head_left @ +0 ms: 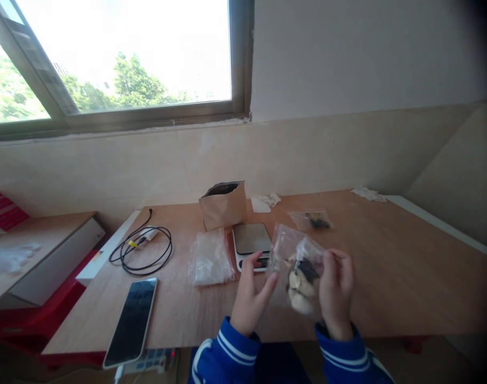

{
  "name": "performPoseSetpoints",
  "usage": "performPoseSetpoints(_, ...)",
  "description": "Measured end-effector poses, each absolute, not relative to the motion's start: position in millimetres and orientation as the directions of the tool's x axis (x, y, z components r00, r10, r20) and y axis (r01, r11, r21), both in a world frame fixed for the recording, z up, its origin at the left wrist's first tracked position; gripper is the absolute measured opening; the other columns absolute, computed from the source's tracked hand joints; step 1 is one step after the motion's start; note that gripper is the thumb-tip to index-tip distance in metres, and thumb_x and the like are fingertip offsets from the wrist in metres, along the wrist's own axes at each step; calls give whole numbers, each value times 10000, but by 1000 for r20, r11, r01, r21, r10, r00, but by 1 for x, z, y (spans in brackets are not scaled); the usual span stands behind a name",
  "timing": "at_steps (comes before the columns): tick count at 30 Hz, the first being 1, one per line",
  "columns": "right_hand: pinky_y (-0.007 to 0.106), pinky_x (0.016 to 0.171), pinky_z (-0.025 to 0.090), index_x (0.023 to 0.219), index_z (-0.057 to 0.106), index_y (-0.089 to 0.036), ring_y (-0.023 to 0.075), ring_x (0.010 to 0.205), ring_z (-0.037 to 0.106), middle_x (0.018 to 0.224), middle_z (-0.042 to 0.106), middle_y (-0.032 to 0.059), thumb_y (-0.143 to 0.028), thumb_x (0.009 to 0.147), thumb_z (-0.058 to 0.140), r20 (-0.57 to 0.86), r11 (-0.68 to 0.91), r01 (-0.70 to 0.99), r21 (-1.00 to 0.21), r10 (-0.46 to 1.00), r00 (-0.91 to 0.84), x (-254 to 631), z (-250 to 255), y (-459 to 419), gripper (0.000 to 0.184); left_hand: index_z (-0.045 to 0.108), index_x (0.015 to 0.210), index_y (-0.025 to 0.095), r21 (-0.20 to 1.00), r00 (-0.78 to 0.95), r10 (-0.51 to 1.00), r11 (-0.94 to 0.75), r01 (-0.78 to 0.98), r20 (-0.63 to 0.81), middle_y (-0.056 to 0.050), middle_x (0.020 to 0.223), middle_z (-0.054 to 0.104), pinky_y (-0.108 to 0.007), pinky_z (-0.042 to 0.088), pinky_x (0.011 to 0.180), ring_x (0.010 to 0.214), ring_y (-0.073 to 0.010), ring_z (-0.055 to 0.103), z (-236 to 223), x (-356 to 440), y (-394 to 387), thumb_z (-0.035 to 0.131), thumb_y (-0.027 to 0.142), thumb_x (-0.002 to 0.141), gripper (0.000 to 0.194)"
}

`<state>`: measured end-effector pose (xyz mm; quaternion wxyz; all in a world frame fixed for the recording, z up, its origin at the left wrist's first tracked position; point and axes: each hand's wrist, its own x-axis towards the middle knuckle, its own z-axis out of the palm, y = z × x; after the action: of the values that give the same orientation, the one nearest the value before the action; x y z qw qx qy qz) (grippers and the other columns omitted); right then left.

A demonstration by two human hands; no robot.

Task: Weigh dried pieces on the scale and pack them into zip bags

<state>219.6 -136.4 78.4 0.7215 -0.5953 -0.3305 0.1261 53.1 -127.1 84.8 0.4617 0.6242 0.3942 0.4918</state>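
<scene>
Both hands hold up a clear plastic zip bag (297, 266) with pale and dark dried pieces inside, just above the near edge of the wooden table (387, 266). My left hand (249, 298) pinches the bag's left side with thumb and fingers. My right hand (336, 290) grips its right side, fingers curled. Behind the bag sits a small kitchen scale (249, 240) with a steel top. A stack of empty zip bags (210, 257) lies left of the scale, and a brown paper bag (223, 204) stands open behind it.
A filled zip bag (312, 220) lies at the back right of the scale. A smartphone (132, 321) lies near the table's left front edge, a coiled black cable (143, 248) behind it. Crumpled paper (265, 201) lies by the wall. A lower side table (35, 250) stands left.
</scene>
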Motion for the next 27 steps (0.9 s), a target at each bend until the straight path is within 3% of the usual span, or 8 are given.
performPoseSetpoints(3, 317, 682, 481, 943, 512, -206, 187, 719, 593, 782, 594, 28, -558, 862, 484, 303, 274, 136, -952, 778, 551, 206, 93, -128, 362, 590, 1012, 176, 989, 242, 959, -147, -24, 148, -56, 918, 628, -280, 475, 724, 762, -146, 570, 87, 51, -124, 614, 398, 819, 295)
performPoseSetpoints(6, 328, 731, 471, 1007, 493, -200, 199, 805, 580, 885, 595, 63, -536, 876, 486, 374, 292, 233, -927, 739, 560, 192, 98, -122, 361, 519, 844, 176, 983, 142, 981, -107, -152, 129, -9, 775, 578, -215, 445, 615, 671, -107, 545, 88, 47, -123, 625, 416, 808, 264)
performPoseSetpoints(8, 316, 715, 457, 995, 485, -202, 193, 799, 555, 895, 574, 64, -513, 879, 502, 417, 279, 315, -907, 699, 581, 179, 98, -123, 332, 457, 830, 192, 975, 96, 990, -78, -209, 99, 25, 722, 538, -179, 394, 504, 561, -73, 498, 89, 46, -124, 629, 429, 801, 295)
performPoseSetpoints(11, 282, 635, 444, 909, 492, -216, 172, 698, 547, 782, 566, 28, -482, 915, 454, 358, 280, 273, -920, 884, 301, 157, 96, -131, 269, 404, 879, 218, 972, 74, 996, -38, -233, 57, 52, 713, 511, -157, 294, 379, 443, -46, 422, 94, 46, -127, 620, 451, 800, 328)
performPoseSetpoints(14, 259, 594, 435, 877, 484, -224, 161, 665, 567, 740, 575, 8, -463, 937, 417, 281, 273, 158, -949, 960, 24, 144, 95, -137, 256, 388, 977, 238, 963, 39, 994, -91, -256, 104, 16, 844, 550, -177, 424, 479, 612, -92, 563, 98, 44, -130, 631, 426, 797, 357)
performPoseSetpoints(17, 246, 569, 406, 848, 470, -225, 140, 613, 533, 697, 534, -20, -467, 935, 424, 268, 266, 138, -954, 963, -5, 145, 94, -138, 261, 394, 1012, 237, 953, 115, 979, -131, -274, 167, -16, 937, 542, -223, 491, 651, 792, -128, 599, 98, 40, -133, 637, 385, 799, 356)
performPoseSetpoints(21, 238, 530, 366, 814, 470, -223, 124, 561, 490, 659, 497, -36, -475, 943, 397, 242, 243, 161, -956, 970, -26, 150, 95, -138, 292, 376, 991, 231, 942, 268, 954, -37, -334, 132, -4, 869, 518, -212, 458, 556, 709, -120, 570, 91, 39, -133, 609, 381, 802, 335)
performPoseSetpoints(27, 240, 491, 354, 763, 425, -235, 130, 496, 484, 565, 463, -56, -489, 936, 401, 180, 188, 178, -966, 982, -60, 149, 91, -138, 308, 341, 927, 236, 922, 231, 973, 82, -378, 8, 26, 792, 502, -202, 396, 446, 565, -98, 523, 76, 47, -128, 522, 493, 817, 333)
